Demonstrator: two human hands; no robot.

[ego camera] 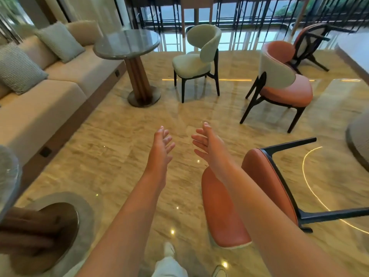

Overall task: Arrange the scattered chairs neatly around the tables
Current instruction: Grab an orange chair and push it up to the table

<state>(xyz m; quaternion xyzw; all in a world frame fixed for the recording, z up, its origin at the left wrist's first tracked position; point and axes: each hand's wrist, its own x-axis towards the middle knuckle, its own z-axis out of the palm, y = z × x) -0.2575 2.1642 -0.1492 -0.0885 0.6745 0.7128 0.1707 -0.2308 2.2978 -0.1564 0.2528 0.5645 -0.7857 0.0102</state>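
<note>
My left hand [162, 143] and my right hand [205, 141] reach forward over the floor, fingers spread, holding nothing. A cream chair [196, 60] stands upright right of a round grey table [127, 44] on a wooden pedestal. An orange-seated chair with a cream back [279, 82] stands upright farther right, turned away from that table. Another orange chair [249, 196] lies tipped over under my right forearm, its dark legs pointing right. A third orange chair [311, 45] leans tilted at the back right.
A long beige sofa [40, 100] with cushions lines the left wall. A second table's base [60, 226] sits at the bottom left, a grey round shape [359, 134] at the right edge. Dark stool legs [239, 13] line the window. Polished marble floor lies ahead of my hands.
</note>
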